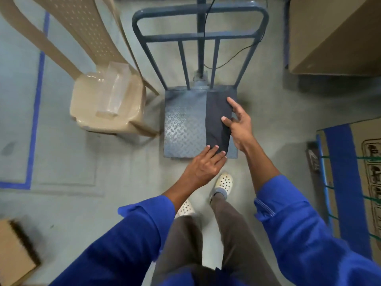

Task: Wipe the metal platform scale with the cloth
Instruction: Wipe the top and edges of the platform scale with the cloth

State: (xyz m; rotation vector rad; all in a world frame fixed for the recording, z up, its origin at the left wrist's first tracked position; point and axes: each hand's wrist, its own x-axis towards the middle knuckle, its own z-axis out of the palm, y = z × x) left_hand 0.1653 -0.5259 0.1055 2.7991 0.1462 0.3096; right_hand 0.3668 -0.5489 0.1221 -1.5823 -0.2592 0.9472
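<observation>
The metal platform scale (184, 124) stands on the floor in the middle, a grey-blue chequer plate with a tubular rail (201, 11) rising at its far side. A dark cloth (217, 112) lies flat in a long strip over the right half of the plate. My left hand (204, 164) lies with straight fingers on the cloth's near end at the plate's front edge. My right hand (239, 122) is at the cloth's right edge, fingers spread, thumb and forefinger touching the fabric.
A beige plastic chair (107, 100) with a clear plastic box (115, 89) on its seat stands left of the scale. Cardboard boxes sit at the right (334, 34) and bottom left (14, 252). A black cable (233, 58) runs behind the rail. My feet (223, 183) stand just before the plate.
</observation>
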